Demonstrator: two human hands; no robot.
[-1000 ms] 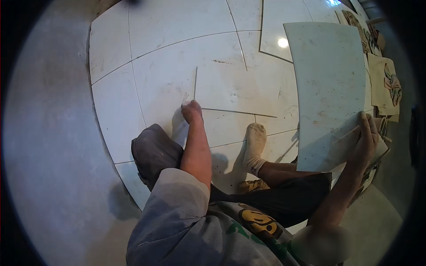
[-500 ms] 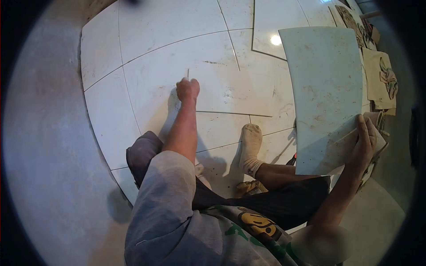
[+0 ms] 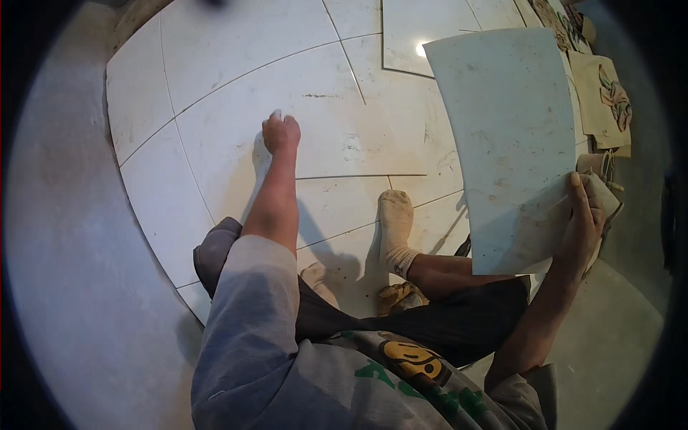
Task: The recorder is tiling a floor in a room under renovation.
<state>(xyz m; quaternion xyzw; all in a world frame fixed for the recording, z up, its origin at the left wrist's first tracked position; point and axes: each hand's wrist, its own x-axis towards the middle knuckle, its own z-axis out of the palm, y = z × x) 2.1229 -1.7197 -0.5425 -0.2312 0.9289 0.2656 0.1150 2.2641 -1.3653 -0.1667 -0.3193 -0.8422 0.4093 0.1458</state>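
My right hand [image 3: 584, 226] grips a large pale blue-white tile [image 3: 509, 136] by its right edge, thumb on the face. The panel-like tile is tilted, and its face bears brown smudges. My left hand [image 3: 280, 135] is closed in a fist over a white floor tile [image 3: 344, 140] in front of me. A small pale tip shows between its fingers; the rest of what it holds is hidden.
White tiles with dark joints cover the floor [image 3: 236, 64]. A loose-looking tile [image 3: 408, 32] lies at the far side. A beige bag-like sheet with a cloth [image 3: 615, 104] lies at right. My socked foot [image 3: 396, 215] rests near the middle. A grey wall [image 3: 64, 236] bounds the left.
The view has shifted slightly, so everything appears further left. The thin pale piece sticking up from my left fist now shows only as a short tip. My right hand still holds the tile.
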